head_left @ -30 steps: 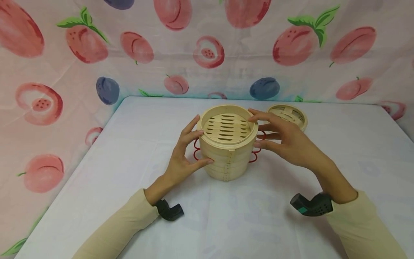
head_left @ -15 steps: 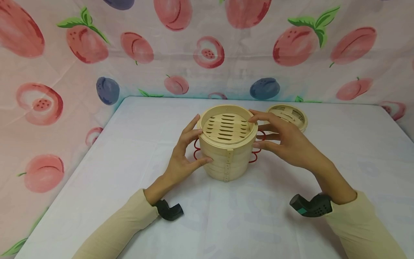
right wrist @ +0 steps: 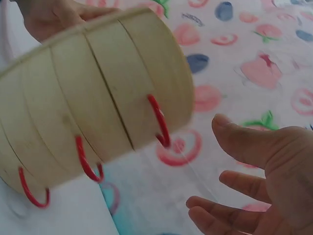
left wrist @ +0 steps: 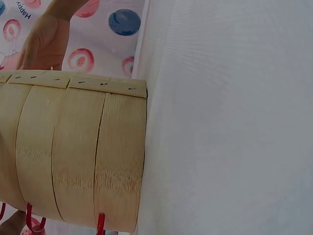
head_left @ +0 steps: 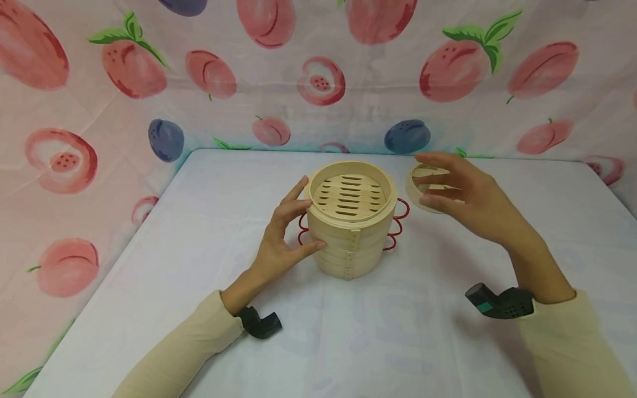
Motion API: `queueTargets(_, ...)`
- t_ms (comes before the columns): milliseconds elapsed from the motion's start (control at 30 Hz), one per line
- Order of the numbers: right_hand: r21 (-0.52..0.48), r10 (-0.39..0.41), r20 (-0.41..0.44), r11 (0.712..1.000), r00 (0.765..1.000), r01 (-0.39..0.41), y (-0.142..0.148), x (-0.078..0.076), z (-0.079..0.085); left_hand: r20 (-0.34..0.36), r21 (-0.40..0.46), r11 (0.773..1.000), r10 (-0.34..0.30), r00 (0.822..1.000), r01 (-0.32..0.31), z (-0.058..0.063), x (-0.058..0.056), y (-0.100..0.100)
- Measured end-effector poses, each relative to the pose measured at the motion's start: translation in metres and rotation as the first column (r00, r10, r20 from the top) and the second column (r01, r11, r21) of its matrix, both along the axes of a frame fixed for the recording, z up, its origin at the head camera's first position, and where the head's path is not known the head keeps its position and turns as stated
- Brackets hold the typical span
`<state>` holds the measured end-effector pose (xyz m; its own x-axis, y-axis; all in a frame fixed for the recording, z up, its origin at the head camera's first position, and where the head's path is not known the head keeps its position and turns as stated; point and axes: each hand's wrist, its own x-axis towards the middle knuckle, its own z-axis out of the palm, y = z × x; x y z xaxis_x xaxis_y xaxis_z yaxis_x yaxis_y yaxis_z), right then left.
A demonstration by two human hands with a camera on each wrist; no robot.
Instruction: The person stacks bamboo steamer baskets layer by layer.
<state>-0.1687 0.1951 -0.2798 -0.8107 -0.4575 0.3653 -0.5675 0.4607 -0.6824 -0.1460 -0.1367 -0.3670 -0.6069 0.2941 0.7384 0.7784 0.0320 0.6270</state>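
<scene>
A stack of bamboo steamer baskets (head_left: 349,243) stands upright on the table, slotted base showing inside the top tier and red loop handles (head_left: 393,225) down its sides. My left hand (head_left: 281,232) holds its left side, thumb low on the front and fingers up at the rim. Off to the right, my right hand (head_left: 463,190) is in the air with loosely bent, spread fingers and nothing in them. Behind those fingers, partly covered, lies the bamboo lid (head_left: 414,193). In the right wrist view the right hand (right wrist: 274,181) is apart from the baskets (right wrist: 83,98).
A white cloth (head_left: 239,182) covers the table, which ends at a fruit-printed curtain (head_left: 278,72) behind and on the left. Dark wrist-worn devices sit at the left cuff (head_left: 260,323) and right cuff (head_left: 500,301).
My right hand has let go of the steamer's right rim and moved right, now overlapping the lid. My left hand and the steamer have stayed in place.
</scene>
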Motion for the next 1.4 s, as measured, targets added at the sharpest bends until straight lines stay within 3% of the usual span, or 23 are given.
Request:
queueTargets(200, -0.026, -0.153, 0.012, 0.988, 0.988, 0.153, 0.033, -0.014, -0.005, -0.003, 0.005, 1.0, -0.004, 1.0, 0.004, 0.0, -0.001, 0.0)
queueTargets(400, -0.112, -0.194, 0.073, 0.973, 0.978, 0.201, 0.053, -0.024, -0.016, -0.004, 0.002, 1.0, -0.005, 1.0, 0.005, 0.0, -0.001, 0.0)
queueTargets(600, -0.149, -0.228, 0.079, 0.96, 0.97, 0.238, 0.061, -0.037, -0.035, -0.01, 0.007, 1.0, -0.003, 1.0, 0.003, 0.0, -0.001, -0.002)
queueTargets(867, -0.084, -0.406, 0.108, 0.906, 0.907, 0.415, 0.077, -0.048, -0.077, -0.021, 0.014, 1.0, -0.007, 1.0, 0.008, 0.0, -0.001, -0.001)
queueTargets(1100, -0.096, -0.461, 0.168, 0.872, 0.871, 0.48, 0.09, -0.052, -0.098, -0.029, 0.008, 1.0, 0.001, 1.0, -0.001, 0.001, -0.001, 0.0)
queueTargets(1233, -0.075, -0.456, 0.185, 0.877, 0.871, 0.475, 0.093, -0.053, -0.104, -0.024, 0.008, 1.0, 0.0, 1.0, 0.0, 0.0, -0.001, 0.0)
queueTargets(1400, -0.051, -0.412, 0.154, 0.904, 0.898, 0.424, 0.092, -0.054, -0.109, -0.016, 0.009, 1.0, -0.003, 1.0, 0.003, 0.0, -0.001, -0.001)
